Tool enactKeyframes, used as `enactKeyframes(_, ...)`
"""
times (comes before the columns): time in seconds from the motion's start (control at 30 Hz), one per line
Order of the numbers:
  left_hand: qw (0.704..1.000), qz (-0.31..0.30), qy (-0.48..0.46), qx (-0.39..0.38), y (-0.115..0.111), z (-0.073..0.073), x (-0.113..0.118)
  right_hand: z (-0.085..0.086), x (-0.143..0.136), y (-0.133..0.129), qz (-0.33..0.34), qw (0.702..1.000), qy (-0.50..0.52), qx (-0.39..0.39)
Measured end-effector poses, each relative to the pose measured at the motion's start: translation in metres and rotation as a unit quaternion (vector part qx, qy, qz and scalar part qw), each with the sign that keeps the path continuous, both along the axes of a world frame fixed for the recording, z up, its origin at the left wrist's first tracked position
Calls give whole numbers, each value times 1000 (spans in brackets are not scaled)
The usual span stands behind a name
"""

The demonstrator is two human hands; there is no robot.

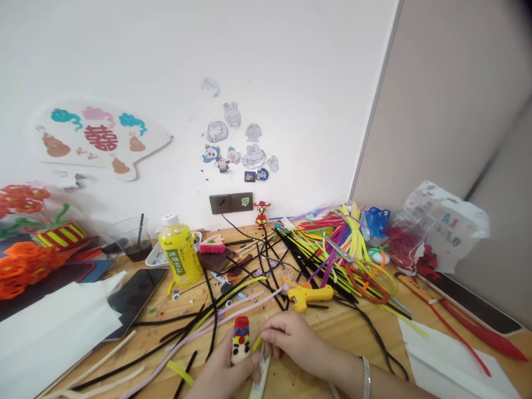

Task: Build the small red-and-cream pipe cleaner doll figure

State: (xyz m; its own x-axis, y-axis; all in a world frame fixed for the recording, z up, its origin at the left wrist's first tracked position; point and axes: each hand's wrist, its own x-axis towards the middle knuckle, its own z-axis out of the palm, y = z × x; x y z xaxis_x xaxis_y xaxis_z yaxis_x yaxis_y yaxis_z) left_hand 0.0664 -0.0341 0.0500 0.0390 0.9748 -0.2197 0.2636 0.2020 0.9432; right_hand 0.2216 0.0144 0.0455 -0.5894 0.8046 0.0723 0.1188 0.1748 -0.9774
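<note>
My left hand (226, 368), low in the middle, is closed around a small fuzzy doll (240, 339) with a red, blue and yellow top and a pale face with black eyes. Beside it my right hand (296, 339), with a bracelet at the wrist, pinches a short yellow pipe cleaner (256, 343) close to the doll's side. A pale, narrow strip-like object (260, 378) shows below and between the hands; its kind and whether a hand grips it are unclear. Just beyond my right hand lies a yellow glue gun (308, 295).
Loose black pipe cleaners (174, 331) cross the wooden table, with a colourful heap (332, 249) at right. A yellow drink bottle (179, 252), a cup (137, 244) and a tablet (139, 296) stand or lie left. Scissors (338, 249) rest on the heap. A red-hatted figure (261, 215) stands against the wall.
</note>
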Motion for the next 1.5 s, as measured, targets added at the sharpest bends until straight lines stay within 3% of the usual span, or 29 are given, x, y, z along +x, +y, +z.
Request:
enactKeyframes(0.13, 999, 13, -4, 29, -1, 4, 2, 3, -2, -2, -7, 997, 35, -65)
enactKeyframes(0.33, 1000, -4, 13, -3, 3, -3, -3, -3, 0, -2, 58, 971, 92, -213)
enactKeyframes(0.47, 999, -20, 3, -44, 5, -8, -4, -5, -1, -4, 52, 953, 145, -260)
enactKeyframes(0.77, 998, -13, -52, -22, -2, 20, 4, 3, -4, -7, -19, 968, 105, -226)
enactKeyframes(0.97, 999, -32, -28, -17, -3, 28, 7, 4, -4, -8, -35, 971, 91, -216)
enactKeyframes(1.13, 1000, -24, 9, -1, -2, 30, 5, 5, -6, -9, -39, 975, 80, -205)
enactKeyframes(1.5, 999, -46, 24, 12, -2, 20, 2, 4, -9, -10, -59, 986, 41, -153)
